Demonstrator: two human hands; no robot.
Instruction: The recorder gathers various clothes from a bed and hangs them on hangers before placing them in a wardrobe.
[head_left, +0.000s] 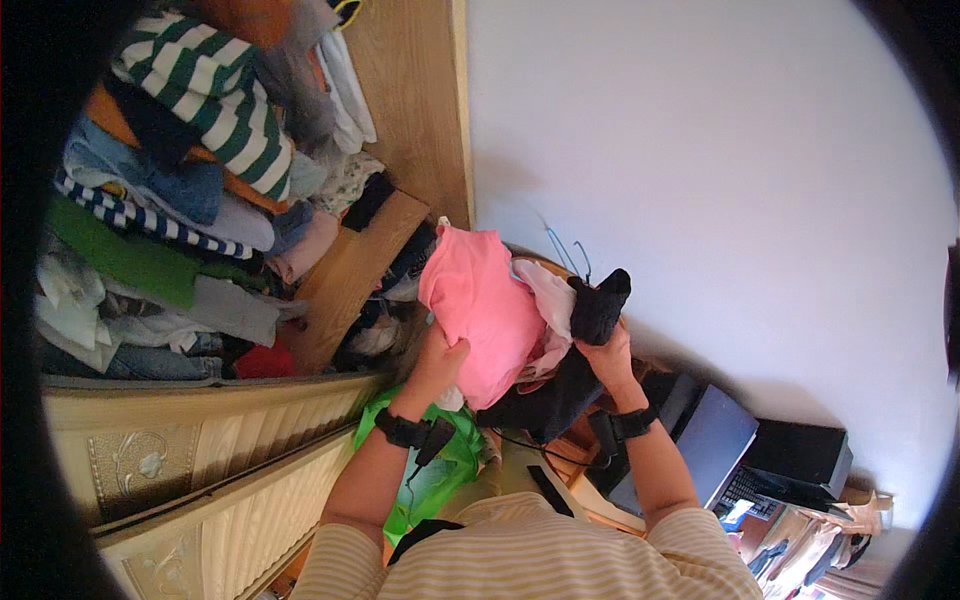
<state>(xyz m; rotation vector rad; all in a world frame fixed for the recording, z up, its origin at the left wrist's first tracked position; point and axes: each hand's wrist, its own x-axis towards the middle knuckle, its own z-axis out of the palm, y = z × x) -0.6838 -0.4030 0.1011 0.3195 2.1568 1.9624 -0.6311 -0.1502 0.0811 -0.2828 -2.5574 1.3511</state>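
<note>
Pinched in my left hand (444, 358) is a bright pink garment (487, 315), bunched and hanging in front of me. My right hand (611, 354) grips a black cloth item (598, 306), sock-like, with its end sticking up above the fingers. Between the two hands a pale pink cloth (551, 296) lies against the pink garment. Dark fabric (551, 397) hangs below, and I cannot tell which hand bears it. Both wrists carry black straps with small devices.
At left, a wooden wardrobe shelf (367, 255) holds piled clothes, among them a green-striped garment (214, 97). The wardrobe door (225, 435) stands beside my left arm. A green bag (424, 465) lies below. At right are a blue-grey panel (712, 442), a keyboard (750, 491) and a black box (799, 457).
</note>
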